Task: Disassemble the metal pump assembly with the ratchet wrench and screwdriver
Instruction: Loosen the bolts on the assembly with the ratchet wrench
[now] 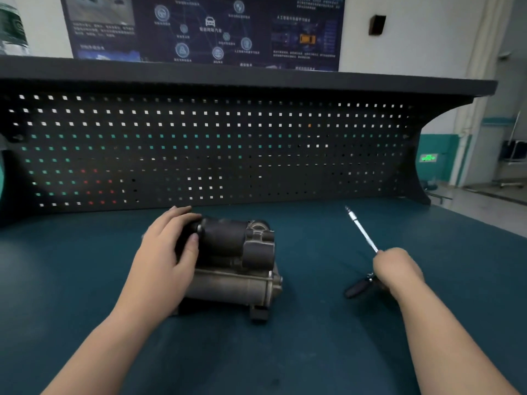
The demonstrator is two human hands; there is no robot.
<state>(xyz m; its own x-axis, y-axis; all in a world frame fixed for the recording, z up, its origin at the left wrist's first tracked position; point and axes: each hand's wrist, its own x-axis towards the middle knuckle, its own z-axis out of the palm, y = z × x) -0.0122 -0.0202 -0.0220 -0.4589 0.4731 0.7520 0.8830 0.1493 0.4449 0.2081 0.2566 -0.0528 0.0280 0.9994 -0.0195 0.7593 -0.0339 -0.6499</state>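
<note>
Pump [236,263] lying on desk [313,352], centre-left, in front of pegboard [228,149]. Left hand [168,252] gripping dark cylindrical end, thumb curled over it, steadying unit. Right hand [396,269] closed round tool [360,229], well apart from pump; bright shaft pointing up and away, dark handle end showing below hand. Ratchet or screwdriver: cannot tell. Step judged: prep, tool in hand, no fastener engaged yet. Next: bring tip to a fastener on housing, keep pump braced vs. rolling.

Left hand [165,252] on pump assembly [236,263], right hand [395,269] around screwdriver [362,230].
</note>
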